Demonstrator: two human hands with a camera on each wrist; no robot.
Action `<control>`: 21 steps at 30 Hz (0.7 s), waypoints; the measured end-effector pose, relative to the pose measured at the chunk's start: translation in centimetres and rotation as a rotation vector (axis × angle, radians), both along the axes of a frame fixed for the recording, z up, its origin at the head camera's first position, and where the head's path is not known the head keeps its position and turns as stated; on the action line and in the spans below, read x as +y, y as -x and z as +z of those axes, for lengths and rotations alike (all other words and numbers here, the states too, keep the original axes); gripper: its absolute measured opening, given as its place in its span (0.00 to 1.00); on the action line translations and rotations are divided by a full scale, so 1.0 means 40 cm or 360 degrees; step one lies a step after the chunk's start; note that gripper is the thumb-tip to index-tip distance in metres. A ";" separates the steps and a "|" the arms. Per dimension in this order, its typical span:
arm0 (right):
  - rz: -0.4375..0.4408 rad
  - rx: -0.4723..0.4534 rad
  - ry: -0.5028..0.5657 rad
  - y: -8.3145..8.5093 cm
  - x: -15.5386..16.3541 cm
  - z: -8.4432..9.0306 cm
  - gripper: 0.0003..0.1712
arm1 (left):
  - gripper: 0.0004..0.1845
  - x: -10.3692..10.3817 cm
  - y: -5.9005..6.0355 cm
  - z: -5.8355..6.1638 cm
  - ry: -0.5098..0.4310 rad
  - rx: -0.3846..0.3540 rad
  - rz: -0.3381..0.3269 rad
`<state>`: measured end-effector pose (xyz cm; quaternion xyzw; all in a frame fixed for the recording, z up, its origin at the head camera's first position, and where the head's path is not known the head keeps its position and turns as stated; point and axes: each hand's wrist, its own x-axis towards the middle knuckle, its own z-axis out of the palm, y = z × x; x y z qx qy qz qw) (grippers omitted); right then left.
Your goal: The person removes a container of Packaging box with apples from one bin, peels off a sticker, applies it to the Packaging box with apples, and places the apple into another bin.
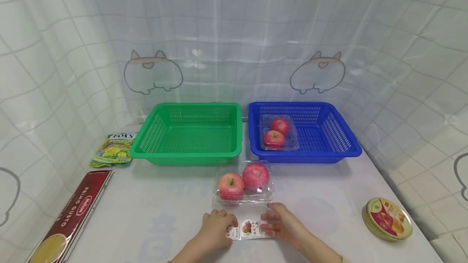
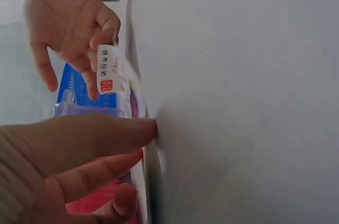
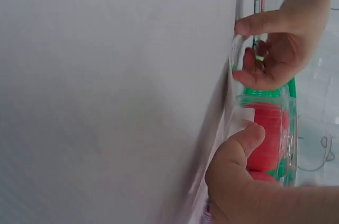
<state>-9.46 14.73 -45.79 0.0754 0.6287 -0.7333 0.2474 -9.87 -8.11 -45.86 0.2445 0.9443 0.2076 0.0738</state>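
A short strip of white stickers printed with a red fruit lies on the table near its front. My left hand holds the strip's left end with bent fingers and thumb, close to the tabletop. At the other end, my right hand pinches the strip between thumb and fingers. In the left wrist view, that end of the sticker strip is raised and shows small print and a red mark. Just beyond the hands stands a clear plastic box, with two red apples inside.
A green basket and a blue basket stand side by side at the back; the blue one holds another clear box of apples. Left are a candy bag and a red pasta pack. A round tin is at right.
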 end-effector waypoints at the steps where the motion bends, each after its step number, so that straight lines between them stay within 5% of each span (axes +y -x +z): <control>1: 0.0023 0.0038 -0.0022 -0.002 -0.002 0.000 0.34 | 0.18 0.003 0.001 -0.001 0.0003 0.0001 -0.0024; 6: 0.0206 0.0396 -0.0382 -0.017 -0.015 -0.004 0.34 | 0.15 0.016 0.000 -0.004 -0.0073 -0.0024 -0.0139; 14: 0.0545 0.1108 -0.1242 -0.013 -0.044 -0.002 0.35 | 0.16 0.032 0.001 -0.009 -0.0107 0.0001 -0.0175; 21: 0.0512 0.1270 -0.1344 -0.008 -0.056 0.005 0.37 | 0.16 0.032 0.005 -0.016 -0.0073 -0.0007 -0.0197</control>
